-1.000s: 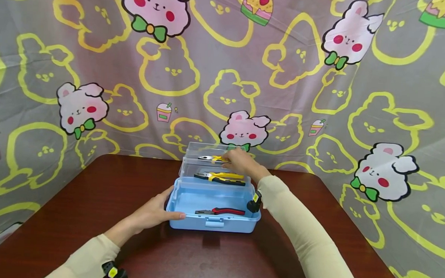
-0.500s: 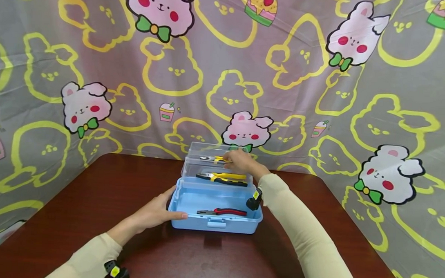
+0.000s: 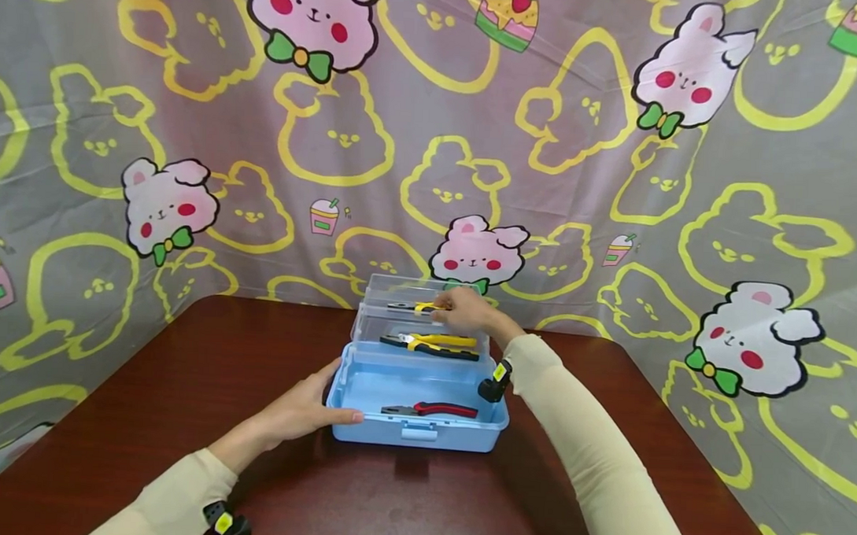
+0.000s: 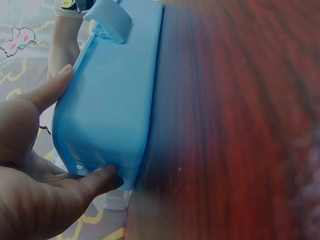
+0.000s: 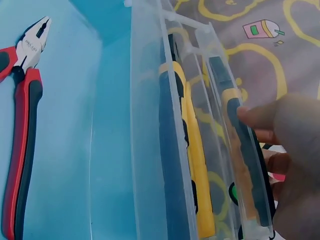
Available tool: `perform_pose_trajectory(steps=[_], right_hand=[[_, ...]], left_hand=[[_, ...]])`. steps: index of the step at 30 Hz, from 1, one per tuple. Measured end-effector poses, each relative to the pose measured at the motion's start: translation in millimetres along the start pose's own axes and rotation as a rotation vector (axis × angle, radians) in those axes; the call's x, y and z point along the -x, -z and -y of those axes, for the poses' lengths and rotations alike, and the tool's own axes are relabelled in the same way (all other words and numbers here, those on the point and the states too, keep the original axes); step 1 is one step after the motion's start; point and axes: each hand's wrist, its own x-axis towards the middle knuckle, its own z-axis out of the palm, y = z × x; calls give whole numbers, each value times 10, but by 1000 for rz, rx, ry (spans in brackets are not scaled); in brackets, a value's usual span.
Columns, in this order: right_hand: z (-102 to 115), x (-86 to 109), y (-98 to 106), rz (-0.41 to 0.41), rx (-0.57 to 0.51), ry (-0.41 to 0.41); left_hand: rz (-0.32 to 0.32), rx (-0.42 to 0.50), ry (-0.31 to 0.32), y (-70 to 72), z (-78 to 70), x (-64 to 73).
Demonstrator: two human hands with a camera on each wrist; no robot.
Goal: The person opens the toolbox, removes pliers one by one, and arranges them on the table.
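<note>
A light blue toolbox [image 3: 423,436] stands on the table with its two clear trays raised behind it. My left hand [image 3: 299,405] grips its left end, thumb on the front rim; in the left wrist view other fingers [image 4: 102,180] press the end wall. My right hand [image 3: 469,310] is at the upper clear tray [image 3: 381,285], fingers and thumb on the handles of yellow-and-black pliers [image 5: 241,150] lying there. Yellow-and-black combination pliers [image 3: 433,345] lie in the lower clear tray [image 3: 373,328]. Red-and-black combination pliers [image 3: 438,409] lie in the blue bottom.
The box's front latch [image 4: 112,20] hangs out from the front wall. A dark red wooden table [image 3: 220,355] lies under the box. Close behind it hangs a patterned cloth [image 3: 334,138] that also runs along the sides.
The view has shifted slightly, so everything sits a little further right. Both hands keep their places, the left on the toolbox, the right at the pliers in the upper tray.
</note>
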Motion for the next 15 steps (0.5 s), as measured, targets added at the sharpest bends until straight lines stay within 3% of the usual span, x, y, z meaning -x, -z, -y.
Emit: perform_pose_trajectory(steps=[7,15], right_hand=[[10,-36,54,-31,-30,1],[86,-17,147,6,-18,-16]], left_hand=[[3,2,-5,-5,-13,-9],[-5,-8,2,-2,-16,7]])
